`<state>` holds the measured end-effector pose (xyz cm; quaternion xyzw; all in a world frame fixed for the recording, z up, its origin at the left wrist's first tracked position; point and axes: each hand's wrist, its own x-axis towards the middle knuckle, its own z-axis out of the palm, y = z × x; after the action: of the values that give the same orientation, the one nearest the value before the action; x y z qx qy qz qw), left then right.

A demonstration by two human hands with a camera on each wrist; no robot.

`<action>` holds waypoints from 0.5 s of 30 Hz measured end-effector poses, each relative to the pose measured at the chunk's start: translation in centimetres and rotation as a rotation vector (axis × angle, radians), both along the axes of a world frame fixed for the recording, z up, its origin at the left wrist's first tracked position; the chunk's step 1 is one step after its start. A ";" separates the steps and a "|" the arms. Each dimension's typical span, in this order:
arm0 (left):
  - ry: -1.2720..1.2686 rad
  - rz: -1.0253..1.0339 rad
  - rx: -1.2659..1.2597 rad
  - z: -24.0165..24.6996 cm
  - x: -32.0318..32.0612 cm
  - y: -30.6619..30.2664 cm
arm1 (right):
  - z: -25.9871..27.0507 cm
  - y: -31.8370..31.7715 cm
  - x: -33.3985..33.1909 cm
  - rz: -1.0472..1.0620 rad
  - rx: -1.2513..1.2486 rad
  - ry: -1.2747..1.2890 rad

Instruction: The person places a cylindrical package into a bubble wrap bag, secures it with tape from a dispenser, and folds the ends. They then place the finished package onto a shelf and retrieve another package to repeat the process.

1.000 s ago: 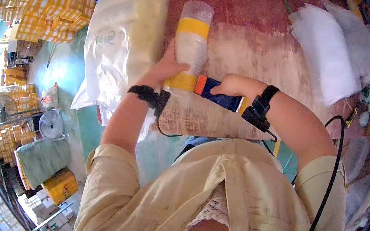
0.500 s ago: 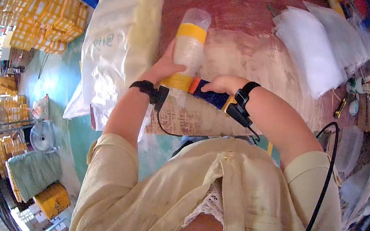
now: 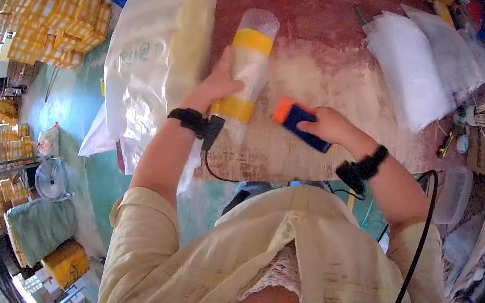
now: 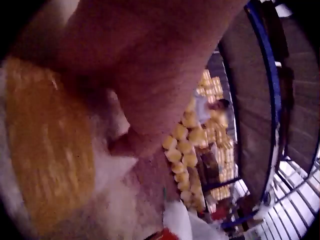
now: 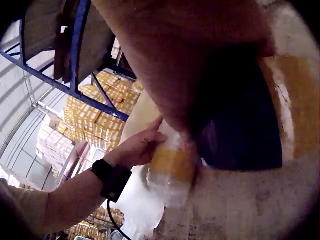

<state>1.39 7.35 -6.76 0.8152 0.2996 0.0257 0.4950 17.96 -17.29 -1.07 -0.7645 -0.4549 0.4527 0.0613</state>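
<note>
A clear plastic-wrapped cylinder [image 3: 248, 69], with a yellow tape band near each end, lies on the worn wooden table [image 3: 296, 165]. My left hand [image 3: 219, 84] grips it from the left side, thumb across its middle. In the left wrist view the lower yellow band [image 4: 50, 145] is close by that hand. To the right of the cylinder, my right hand [image 3: 332, 128] holds a dark blue tape dispenser [image 3: 308, 133] whose orange end [image 3: 283, 109] points toward the cylinder, with a gap between them. The right wrist view shows a yellow tape roll [image 5: 297, 105] beside the dispenser's blue body.
A tall white plastic-wrapped package [image 3: 151, 53] stands just left of my left hand. Plastic bags [image 3: 409, 75] are piled on the table's right, with a utility knife [image 3: 445, 144] near them. Yellow-taped boxes [image 3: 59, 11] are stacked at the far left.
The dispenser's orange end was against the cylinder's lower yellow band; my right hand has since drawn it away to the right. My left hand keeps its grip on the cylinder.
</note>
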 end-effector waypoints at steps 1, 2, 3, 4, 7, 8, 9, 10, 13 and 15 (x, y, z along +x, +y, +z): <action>0.072 0.005 0.200 -0.2 1.1 -0.6 | 0.1 -1.7 0.4 -0.082 0.247 -0.106; 0.145 0.008 0.400 -0.3 2.0 -1.5 | -0.7 -3.0 1.2 -0.110 0.211 -0.309; 0.213 0.034 0.405 0.4 2.7 -2.4 | -1.7 -3.8 1.7 -0.111 0.205 -0.362; 0.277 0.058 0.418 1.8 3.6 -3.3 | -2.7 -4.1 2.5 -0.116 0.205 -0.418; 0.185 0.108 0.200 1.3 4.5 -1.8 | -4.2 -5.2 4.2 -0.068 0.370 -0.599; 0.110 0.119 0.082 0.6 4.2 -0.6 | -4.4 -5.6 4.2 -0.045 0.451 -0.662; 0.060 0.126 -0.024 0.3 3.6 0.1 | -3.4 -5.8 3.8 -0.089 0.570 -0.610; 0.003 0.132 -0.131 0.3 3.3 0.8 | -1.2 -5.4 3.4 -0.133 0.690 -0.567; 0.003 0.265 -0.376 2.1 2.7 0.3 | 0.1 -3.0 0.0 -0.261 0.636 -0.146; -0.106 0.286 -0.562 1.4 1.7 0.0 | -1.9 0.4 -2.6 -0.334 0.481 0.162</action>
<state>3.13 7.38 -5.41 0.5937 0.3803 0.0539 0.7070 15.40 -16.87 -2.96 -0.7538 -0.4105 0.3749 0.3503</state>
